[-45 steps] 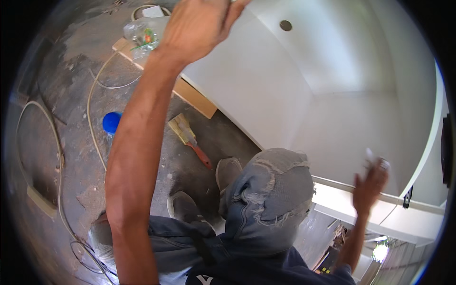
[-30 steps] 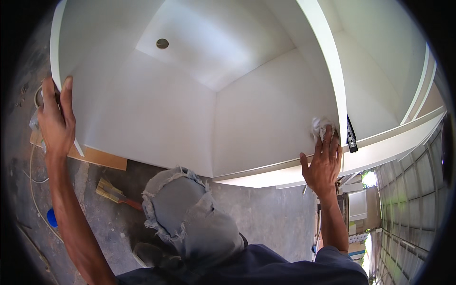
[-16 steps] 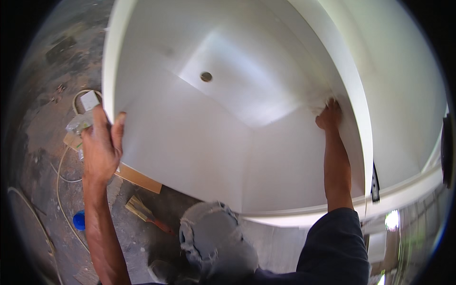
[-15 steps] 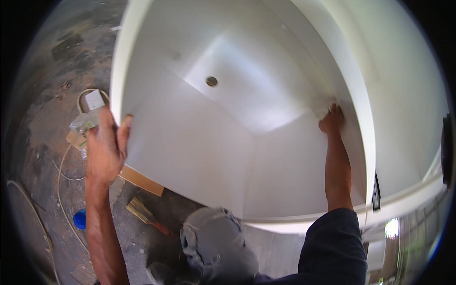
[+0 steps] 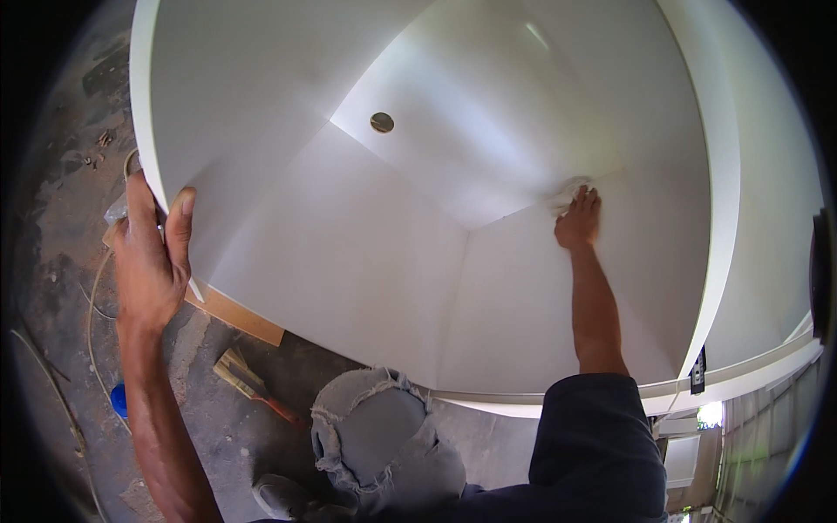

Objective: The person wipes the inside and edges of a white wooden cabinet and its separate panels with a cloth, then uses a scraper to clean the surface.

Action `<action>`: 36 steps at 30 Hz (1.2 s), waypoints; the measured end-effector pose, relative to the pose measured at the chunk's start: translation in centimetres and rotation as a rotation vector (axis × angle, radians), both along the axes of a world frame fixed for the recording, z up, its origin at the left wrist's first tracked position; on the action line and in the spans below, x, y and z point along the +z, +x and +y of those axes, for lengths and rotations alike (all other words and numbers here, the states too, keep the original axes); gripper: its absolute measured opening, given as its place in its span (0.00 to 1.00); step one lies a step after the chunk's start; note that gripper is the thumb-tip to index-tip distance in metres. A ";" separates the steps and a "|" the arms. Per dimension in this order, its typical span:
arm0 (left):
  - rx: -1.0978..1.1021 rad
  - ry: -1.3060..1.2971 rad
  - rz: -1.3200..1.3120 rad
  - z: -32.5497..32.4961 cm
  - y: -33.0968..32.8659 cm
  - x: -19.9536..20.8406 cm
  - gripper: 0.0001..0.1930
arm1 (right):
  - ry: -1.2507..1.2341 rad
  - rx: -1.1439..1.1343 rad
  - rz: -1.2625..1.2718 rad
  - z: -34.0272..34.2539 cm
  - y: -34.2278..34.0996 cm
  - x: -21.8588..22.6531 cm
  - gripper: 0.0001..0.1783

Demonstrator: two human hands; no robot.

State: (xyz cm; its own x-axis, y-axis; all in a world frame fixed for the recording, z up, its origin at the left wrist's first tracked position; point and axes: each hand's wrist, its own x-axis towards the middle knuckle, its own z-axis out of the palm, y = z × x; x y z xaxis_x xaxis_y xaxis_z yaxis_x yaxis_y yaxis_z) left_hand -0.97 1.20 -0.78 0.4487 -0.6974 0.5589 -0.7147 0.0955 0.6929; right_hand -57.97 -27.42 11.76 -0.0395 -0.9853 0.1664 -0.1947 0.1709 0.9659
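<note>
A white cabinet (image 5: 349,261) lies before me, its interior facing up, with a round hole (image 5: 382,122) in its far inner panel. My left hand (image 5: 153,248) is closed round the cabinet's left side panel (image 5: 145,105), thumb on the inner face and fingers outside. Deep inside, toward the right, my right hand (image 5: 579,218) presses a crumpled whitish cloth (image 5: 572,187) against the inner surface near a corner seam. Its fingertips lie over the cloth and partly hide it.
A brush (image 5: 253,383) with a reddish handle lies on the stained floor (image 5: 192,436), below a wooden strip (image 5: 240,318) at the cabinet's edge. A blue cap-like object (image 5: 119,399) and cables (image 5: 91,340) are at the left. A dark slide rail (image 5: 698,372) sits at the right edge.
My right hand has moved with the cloth along the inside, leftward from near the right side wall. My left hand stays on the side panel while the view shifts.
</note>
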 end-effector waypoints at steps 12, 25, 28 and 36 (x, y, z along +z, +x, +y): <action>-0.073 -0.037 -0.084 -0.5 1.4 -0.8 0.12 | 0.805 0.039 -0.471 21.2 2.1 -23.7 0.44; -0.178 -0.053 -0.135 -0.1 4.5 -0.5 0.10 | -0.009 0.271 -0.621 37.9 4.3 5.1 0.33; -0.201 -0.207 -0.185 -0.7 3.6 -0.2 0.11 | -0.118 0.375 -0.540 38.0 3.4 5.9 0.35; -0.247 -0.091 -0.156 -1.2 3.4 -0.9 0.17 | 0.522 0.370 -0.536 41.2 1.4 -12.6 0.32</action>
